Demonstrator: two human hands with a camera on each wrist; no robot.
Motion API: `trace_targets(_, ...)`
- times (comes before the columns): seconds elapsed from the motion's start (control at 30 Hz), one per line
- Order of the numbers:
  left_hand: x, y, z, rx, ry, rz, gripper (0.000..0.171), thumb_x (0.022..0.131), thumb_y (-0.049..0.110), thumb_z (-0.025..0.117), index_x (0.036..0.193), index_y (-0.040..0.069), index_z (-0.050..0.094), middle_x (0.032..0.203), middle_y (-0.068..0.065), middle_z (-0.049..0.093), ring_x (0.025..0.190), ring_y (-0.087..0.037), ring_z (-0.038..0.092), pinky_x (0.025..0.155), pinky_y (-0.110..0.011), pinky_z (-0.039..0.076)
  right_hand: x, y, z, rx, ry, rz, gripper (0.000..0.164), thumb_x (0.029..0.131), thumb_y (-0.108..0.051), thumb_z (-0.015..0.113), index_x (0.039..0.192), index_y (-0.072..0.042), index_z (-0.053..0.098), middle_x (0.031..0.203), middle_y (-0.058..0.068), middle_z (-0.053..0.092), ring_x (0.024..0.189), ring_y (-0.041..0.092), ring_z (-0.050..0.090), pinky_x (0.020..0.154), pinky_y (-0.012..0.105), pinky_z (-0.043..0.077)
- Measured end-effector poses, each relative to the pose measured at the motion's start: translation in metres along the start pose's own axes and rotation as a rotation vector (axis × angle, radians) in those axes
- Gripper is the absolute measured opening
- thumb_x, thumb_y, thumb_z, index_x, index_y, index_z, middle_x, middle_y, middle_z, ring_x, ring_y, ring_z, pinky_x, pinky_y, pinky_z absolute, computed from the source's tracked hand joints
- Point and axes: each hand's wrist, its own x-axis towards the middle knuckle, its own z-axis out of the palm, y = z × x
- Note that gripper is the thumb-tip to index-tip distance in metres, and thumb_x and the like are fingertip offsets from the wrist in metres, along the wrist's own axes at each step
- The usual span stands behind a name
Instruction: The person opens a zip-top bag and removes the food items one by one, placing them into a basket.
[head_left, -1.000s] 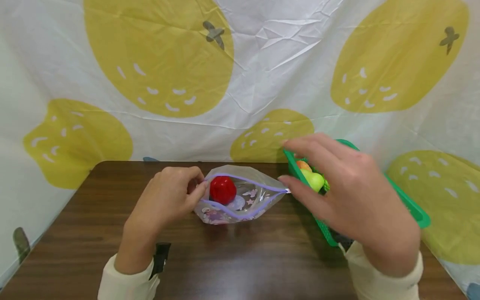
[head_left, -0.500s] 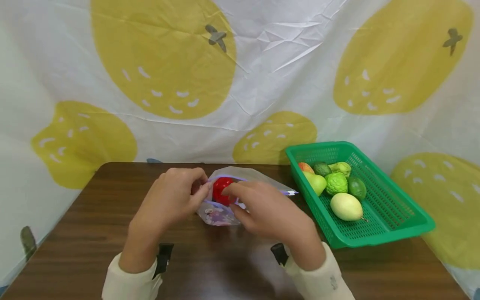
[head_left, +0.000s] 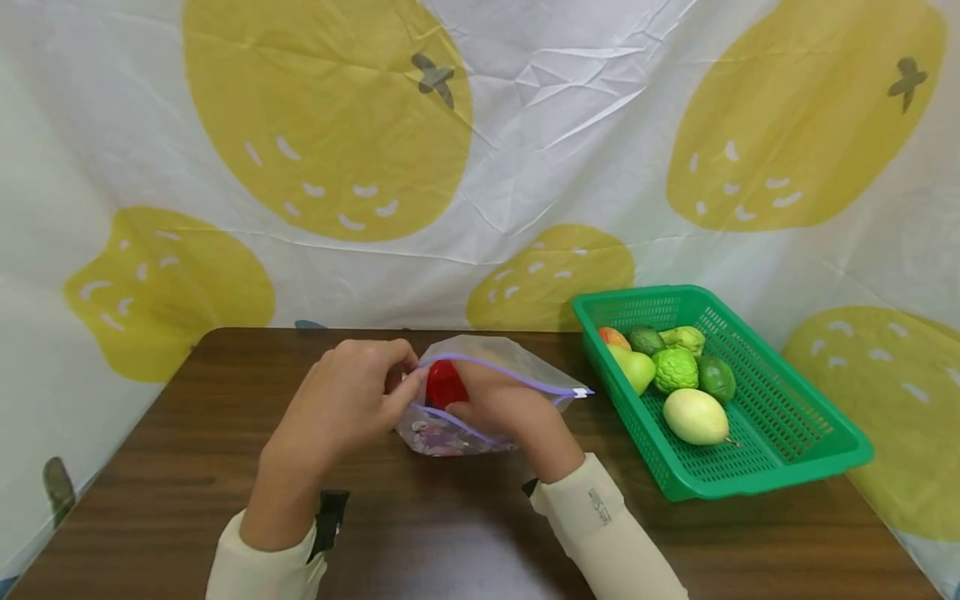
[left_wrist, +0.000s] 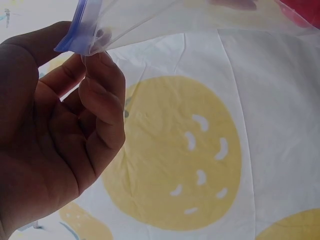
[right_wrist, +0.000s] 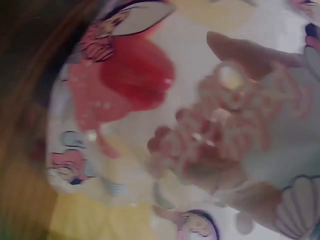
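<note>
A clear zip bag [head_left: 438,439] with purple zip edges and printed pictures lies partly open on the table. My left hand [head_left: 341,396] pinches its left corner between thumb and fingers; the left wrist view shows the purple zip end [left_wrist: 79,27] in that pinch. Inside the bag is a glossy red, lobed, rounded piece of produce [head_left: 444,385]. My right hand [head_left: 502,408] reaches through the mouth into the bag, partly hidden by its far side. In the right wrist view, its spread fingers [right_wrist: 215,170] show through the printed plastic, apart from the red piece [right_wrist: 135,75].
At the right a green basket [head_left: 772,477] holds a green pear [head_left: 636,369], a pale yellow fruit [head_left: 696,417], a bumpy green one [head_left: 677,370] and several others. A white slider [head_left: 581,392] sits at the zip's right end. A lemon-print cloth [head_left: 510,167] hangs behind the brown table [head_left: 420,533].
My right hand has moved left from beside the basket, over the bag's mouth, and down into the bag. The left hand keeps its pinch on the corner.
</note>
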Motion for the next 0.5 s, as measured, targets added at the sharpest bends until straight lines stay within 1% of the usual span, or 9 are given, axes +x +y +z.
trace_targets(0.07, 0.001, 0.001, 0.001, -0.001, -0.008, 0.004, 0.01, 0.086, 0.02, 0.07, 0.08, 0.013, 0.072, 0.055, 0.002, 0.053, 0.05, -0.013, 0.046, 0.044, -0.03, 0.037, 0.005, 0.004, 0.004, 0.024, -0.035, 0.057, 0.041, 0.088, -0.022, 0.07, 0.124, -0.006, 0.056, 0.111, 0.007, 0.068, 0.097, 0.017, 0.059, 0.091, 0.038, 0.053)
trace_targets(0.13, 0.001, 0.003, 0.002, -0.002, -0.014, 0.01, 0.01, 0.086, 0.02, 0.07, 0.079, 0.013, 0.071, 0.055, 0.003, 0.054, 0.05, -0.013, 0.046, 0.044, -0.03, 0.038, 0.009, 0.008, 0.009, 0.055, -0.059, 0.095, 0.039, 0.089, -0.024, 0.069, 0.122, -0.007, 0.056, 0.109, 0.006, 0.068, 0.094, 0.016, 0.059, 0.088, 0.037, 0.054)
trace_targets(0.23, 0.002, 0.005, 0.005, -0.001, -0.016, 0.024, 0.009, 0.086, 0.019, 0.07, 0.079, 0.012, 0.071, 0.056, 0.003, 0.054, 0.049, -0.012, 0.046, 0.044, -0.03, 0.038, 0.015, 0.015, 0.018, 0.101, -0.051, 0.101, 0.039, 0.09, -0.023, 0.069, 0.122, -0.006, 0.056, 0.108, 0.006, 0.067, 0.093, 0.017, 0.058, 0.089, 0.038, 0.053)
trace_targets(0.37, 0.004, 0.007, 0.008, -0.001, -0.024, 0.044, 0.009, 0.085, 0.017, 0.07, 0.078, 0.011, 0.069, 0.057, 0.002, 0.053, 0.05, -0.012, 0.046, 0.045, -0.029, 0.039, 0.02, 0.025, 0.032, 0.119, 0.005, 0.029, 0.038, 0.09, -0.019, 0.07, 0.122, -0.003, 0.058, 0.11, 0.009, 0.068, 0.098, 0.019, 0.059, 0.094, 0.04, 0.052)
trace_targets(0.4, 0.004, 0.007, 0.009, 0.001, -0.027, 0.048, 0.011, 0.085, 0.017, 0.07, 0.077, 0.011, 0.068, 0.057, 0.002, 0.053, 0.05, -0.013, 0.046, 0.045, -0.03, 0.039, 0.021, 0.027, 0.034, 0.11, 0.023, 0.013, 0.037, 0.09, -0.019, 0.07, 0.122, -0.003, 0.059, 0.11, 0.009, 0.068, 0.098, 0.019, 0.059, 0.094, 0.04, 0.051)
trace_targets(0.43, 0.004, 0.008, 0.01, 0.004, -0.03, 0.051, 0.013, 0.085, 0.017, 0.07, 0.075, 0.01, 0.066, 0.056, 0.001, 0.053, 0.05, -0.013, 0.046, 0.045, -0.03, 0.039, 0.022, 0.029, 0.036, 0.076, 0.056, -0.012, 0.036, 0.09, -0.021, 0.071, 0.12, -0.005, 0.061, 0.108, 0.008, 0.069, 0.098, 0.018, 0.059, 0.094, 0.039, 0.051)
trace_targets(0.5, 0.005, 0.008, 0.012, 0.008, -0.035, 0.054, 0.015, 0.085, 0.017, 0.071, 0.073, 0.011, 0.064, 0.056, 0.001, 0.053, 0.05, -0.014, 0.046, 0.045, -0.03, 0.039, 0.023, 0.032, 0.039, 0.042, 0.12, -0.049, 0.033, 0.089, -0.024, 0.072, 0.117, -0.008, 0.063, 0.105, 0.005, 0.069, 0.096, 0.017, 0.059, 0.093, 0.038, 0.052)
